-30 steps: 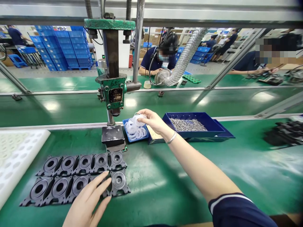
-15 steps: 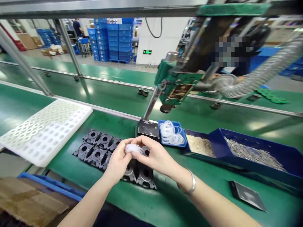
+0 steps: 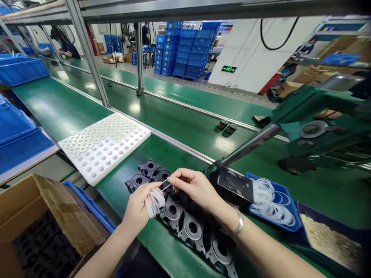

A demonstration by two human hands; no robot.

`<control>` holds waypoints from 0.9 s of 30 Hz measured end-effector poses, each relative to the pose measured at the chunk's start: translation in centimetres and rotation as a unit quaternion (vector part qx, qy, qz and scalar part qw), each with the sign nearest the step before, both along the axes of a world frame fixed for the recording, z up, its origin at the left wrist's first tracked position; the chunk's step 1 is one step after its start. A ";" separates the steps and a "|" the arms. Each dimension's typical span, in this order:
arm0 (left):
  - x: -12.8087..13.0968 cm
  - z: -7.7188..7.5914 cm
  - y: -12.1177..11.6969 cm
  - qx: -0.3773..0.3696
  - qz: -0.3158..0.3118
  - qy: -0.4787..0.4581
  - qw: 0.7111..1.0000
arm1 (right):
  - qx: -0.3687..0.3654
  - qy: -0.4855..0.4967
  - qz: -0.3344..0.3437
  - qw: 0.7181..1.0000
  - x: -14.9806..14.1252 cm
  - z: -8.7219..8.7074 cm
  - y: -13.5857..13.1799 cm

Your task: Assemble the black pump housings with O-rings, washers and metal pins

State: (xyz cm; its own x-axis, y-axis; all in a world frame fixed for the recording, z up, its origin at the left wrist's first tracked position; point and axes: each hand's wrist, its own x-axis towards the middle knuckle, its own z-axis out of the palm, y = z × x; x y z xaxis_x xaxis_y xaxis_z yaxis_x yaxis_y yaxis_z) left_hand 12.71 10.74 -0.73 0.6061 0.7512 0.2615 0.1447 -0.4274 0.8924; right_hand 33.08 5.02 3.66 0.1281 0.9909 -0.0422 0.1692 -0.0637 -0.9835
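Note:
A bundle of thin white rings (image 3: pixel 155 201) is gripped in my left hand (image 3: pixel 138 206), its fingers curled round them. My right hand (image 3: pixel 195 188) pinches one white ring (image 3: pixel 165 184) between thumb and fingertips, drawn partly away from the bundle. Both hands are above rows of black metal plates (image 3: pixel 192 228), each with a round recess and a central hole. Some plates lie hidden beneath my hands and forearms. More white rings (image 3: pixel 271 204) fill a small blue tray on the right.
A white foam tray (image 3: pixel 116 157) with pale washers (image 3: pixel 84 139) lies at left. On the right, a green press (image 3: pixel 321 112) rises from its black base (image 3: pixel 234 181), beside a bin of beige small parts (image 3: pixel 330 235). An open cardboard box (image 3: pixel 55 193) holds black parts. Metal rails edge the bench.
My view has swung left. Both hands were together round the ring bundle; now the left keeps the bundle and the right pulls one ring out to the side.

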 end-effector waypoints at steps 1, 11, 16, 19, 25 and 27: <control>-0.7 -0.2 0.2 -0.019 0.007 -0.012 1.000 | 0.001 -0.005 -0.012 1.000 0.0 -0.2 0.8; -3.8 0.5 2.8 -0.204 0.045 -0.188 0.960 | 0.047 -0.252 -0.024 0.966 -0.5 -4.1 9.7; -2.4 0.1 4.7 0.157 0.069 0.013 0.985 | 0.059 -0.293 -0.019 0.954 -0.3 -4.8 10.8; -0.5 -0.8 5.3 0.283 0.033 0.122 0.951 | 0.060 -0.305 -0.008 0.951 -0.2 -4.7 10.6; 0.9 -1.5 5.4 0.354 0.000 0.236 0.905 | 0.119 -0.405 0.063 0.904 0.5 -4.4 9.5; 0.8 -1.2 5.3 0.362 -0.004 0.249 0.898 | 0.151 -0.485 0.126 0.852 0.7 -4.3 9.1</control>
State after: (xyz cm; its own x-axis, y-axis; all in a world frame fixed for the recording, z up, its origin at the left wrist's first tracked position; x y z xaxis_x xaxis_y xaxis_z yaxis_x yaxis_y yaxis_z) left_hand 13.53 16.04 -1.95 0.7884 0.4877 0.3749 0.4421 -0.8730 0.2058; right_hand 33.80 14.13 -0.59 -0.2604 0.9389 0.2250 0.8833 0.3258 -0.3371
